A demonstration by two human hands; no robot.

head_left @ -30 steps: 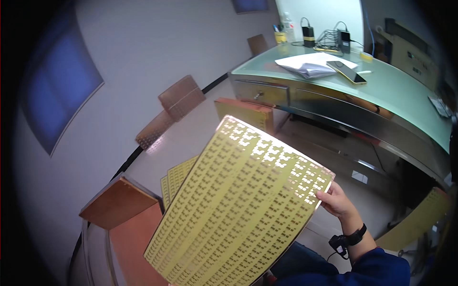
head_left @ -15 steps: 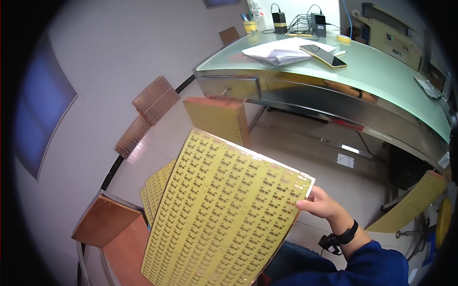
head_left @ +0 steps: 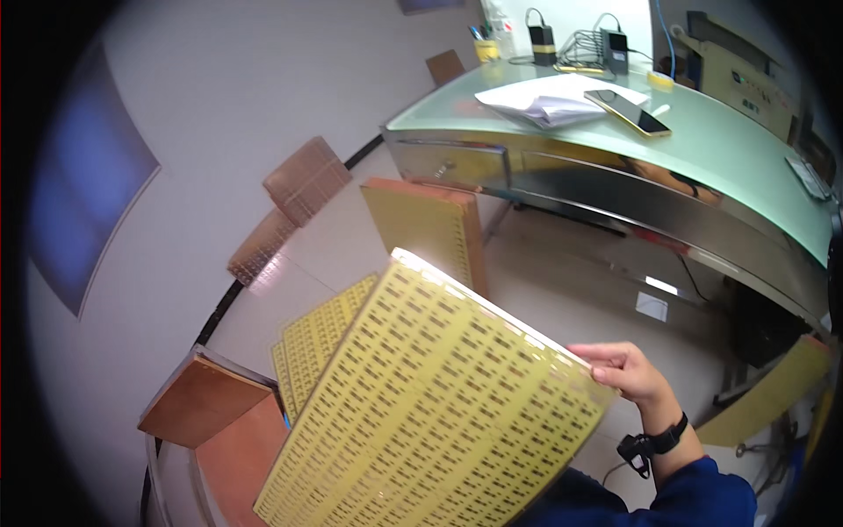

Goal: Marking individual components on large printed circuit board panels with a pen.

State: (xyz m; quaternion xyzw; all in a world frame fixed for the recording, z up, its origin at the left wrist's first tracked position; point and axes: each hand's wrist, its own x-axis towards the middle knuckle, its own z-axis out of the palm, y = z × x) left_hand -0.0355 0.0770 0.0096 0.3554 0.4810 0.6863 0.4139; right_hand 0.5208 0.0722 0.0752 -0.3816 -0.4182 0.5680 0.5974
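Observation:
A large yellow-green printed circuit board panel [head_left: 448, 395] with rows of small dark rectangular marks is tilted up in front of me. At its upper right corner, my right hand [head_left: 630, 373] grips the edge, thumb on the near face and fingers behind. A black strap with a small device [head_left: 645, 446] circles my right wrist. My left hand does not show. Behind the panel's left edge, more patterned yellow panels [head_left: 323, 338] lean at a slant, partly hidden.
A glass-topped metal desk [head_left: 746, 162] carries papers [head_left: 549, 98], a phone [head_left: 630, 112] and chargers [head_left: 615, 53]. Below it stands a thick stack of panels [head_left: 420, 220]. Copper-coloured boards [head_left: 306, 180] lean against the wall; a brown stand [head_left: 211, 395] is at left. Another panel [head_left: 768, 395] leans at right.
My right hand and the panel's upper edge have shifted right and slightly down in view. The surroundings have also slid right. My grip stays on the same corner.

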